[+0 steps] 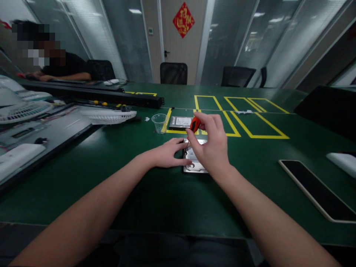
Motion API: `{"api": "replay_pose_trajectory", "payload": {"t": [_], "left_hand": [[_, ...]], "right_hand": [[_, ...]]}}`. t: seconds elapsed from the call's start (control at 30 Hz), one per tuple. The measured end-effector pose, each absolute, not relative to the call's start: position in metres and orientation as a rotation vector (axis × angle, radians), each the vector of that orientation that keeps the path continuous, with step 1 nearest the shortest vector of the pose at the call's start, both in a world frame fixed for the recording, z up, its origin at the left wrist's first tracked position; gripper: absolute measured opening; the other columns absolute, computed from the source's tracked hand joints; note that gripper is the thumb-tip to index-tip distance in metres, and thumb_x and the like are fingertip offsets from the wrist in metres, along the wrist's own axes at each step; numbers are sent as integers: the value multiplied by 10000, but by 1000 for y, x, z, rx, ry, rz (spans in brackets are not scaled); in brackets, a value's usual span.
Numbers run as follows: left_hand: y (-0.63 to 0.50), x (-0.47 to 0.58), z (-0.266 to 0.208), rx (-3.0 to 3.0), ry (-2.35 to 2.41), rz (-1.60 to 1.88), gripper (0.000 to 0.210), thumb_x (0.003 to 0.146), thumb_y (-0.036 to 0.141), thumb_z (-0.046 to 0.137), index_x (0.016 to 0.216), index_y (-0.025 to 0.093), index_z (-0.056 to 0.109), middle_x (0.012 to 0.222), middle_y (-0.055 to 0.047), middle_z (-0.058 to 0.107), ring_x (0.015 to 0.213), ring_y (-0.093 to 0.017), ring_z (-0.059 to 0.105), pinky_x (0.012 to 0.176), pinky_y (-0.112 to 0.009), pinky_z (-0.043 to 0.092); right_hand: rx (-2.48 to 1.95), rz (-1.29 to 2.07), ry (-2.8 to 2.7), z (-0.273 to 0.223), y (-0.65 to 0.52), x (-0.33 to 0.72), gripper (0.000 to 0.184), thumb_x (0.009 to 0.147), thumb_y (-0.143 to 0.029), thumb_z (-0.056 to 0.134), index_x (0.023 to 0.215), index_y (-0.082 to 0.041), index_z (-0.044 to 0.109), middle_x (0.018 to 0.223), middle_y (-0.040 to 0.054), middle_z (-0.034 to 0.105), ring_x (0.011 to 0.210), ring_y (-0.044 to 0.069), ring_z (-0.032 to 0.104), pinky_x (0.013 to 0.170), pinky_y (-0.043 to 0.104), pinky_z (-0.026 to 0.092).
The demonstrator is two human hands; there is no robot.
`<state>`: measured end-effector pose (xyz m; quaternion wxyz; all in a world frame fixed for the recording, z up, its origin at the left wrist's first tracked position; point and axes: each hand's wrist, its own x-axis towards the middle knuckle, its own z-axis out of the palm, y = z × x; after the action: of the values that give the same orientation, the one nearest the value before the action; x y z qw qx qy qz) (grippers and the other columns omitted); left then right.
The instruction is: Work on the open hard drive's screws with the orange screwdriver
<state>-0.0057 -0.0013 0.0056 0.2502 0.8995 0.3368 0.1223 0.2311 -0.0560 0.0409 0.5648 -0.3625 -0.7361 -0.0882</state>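
Head camera shows the right hand (213, 142) pinching a stubby red-and-black screwdriver (195, 125), its thin shaft slanting down to the left side of a flat, rectangular silver metal hard drive (196, 168) on the dark green tabletop (155, 207). The left hand (168, 152), thumb and fingers spread, braces that side. Good control calls for an upright shaft, firm downward pressure, and fingertips clear of the tip, whose seating is too small to tell.

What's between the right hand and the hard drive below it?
In the head view, a screwdriver, handle in the right hand, shaft pointing down toward the hard drive.
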Motion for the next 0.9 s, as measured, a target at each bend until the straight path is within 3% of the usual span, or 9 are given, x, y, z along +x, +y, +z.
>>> {"api": "replay_pose_trajectory", "payload": {"t": [0.27, 0.4, 0.57, 0.73, 0.9], "left_hand": [[-1, -6, 10, 2425, 885, 325, 1005, 1100, 906, 862, 1902, 335, 657, 2064, -163, 533, 1954, -515, 440, 1612, -750, 380], [-2, -6, 9, 2427, 891, 336, 1006, 1099, 932, 843, 1890, 334, 665, 2039, -167, 564, 1941, -512, 462, 1611, -737, 387], [-1, -7, 7, 2442, 906, 329, 999, 1103, 927, 842, 1879, 321, 676, 2037, -180, 561, 1947, -517, 452, 1612, -741, 380], [0, -7, 6, 2431, 924, 320, 1006, 1107, 946, 827, 1859, 289, 700, 2056, -208, 523, 1954, -535, 433, 1619, -747, 364], [-1, -6, 7, 2426, 908, 321, 1033, 1109, 936, 829, 1906, 304, 653, 2066, -188, 523, 1968, -525, 417, 1622, -750, 359]], "right_hand": [[-802, -171, -1764, 42, -59, 228, 601, 1146, -141, 653, 1722, -314, 673, 1541, 143, 849, 1347, 366, 836, 1164, 632, 770], [-813, -204, -1743, 41, -57, 228, 527, 1167, -190, 674, 1679, -316, 698, 1509, 141, 821, 1367, 358, 815, 1132, 591, 766], [-836, -215, -1730, 40, -56, 230, 451, 1184, -291, 770, 1633, -312, 728, 1411, 118, 778, 1238, 323, 794, 1058, 534, 755], [-827, -224, -1721, 42, -56, 230, 410, 1195, -239, 758, 1600, -301, 753, 1363, 99, 771, 1184, 292, 803, 1014, 482, 750], [-762, -217, -1742, 42, -57, 227, 486, 1197, -163, 653, 1659, -295, 723, 1452, 130, 850, 1304, 329, 842, 1118, 550, 771]]}}
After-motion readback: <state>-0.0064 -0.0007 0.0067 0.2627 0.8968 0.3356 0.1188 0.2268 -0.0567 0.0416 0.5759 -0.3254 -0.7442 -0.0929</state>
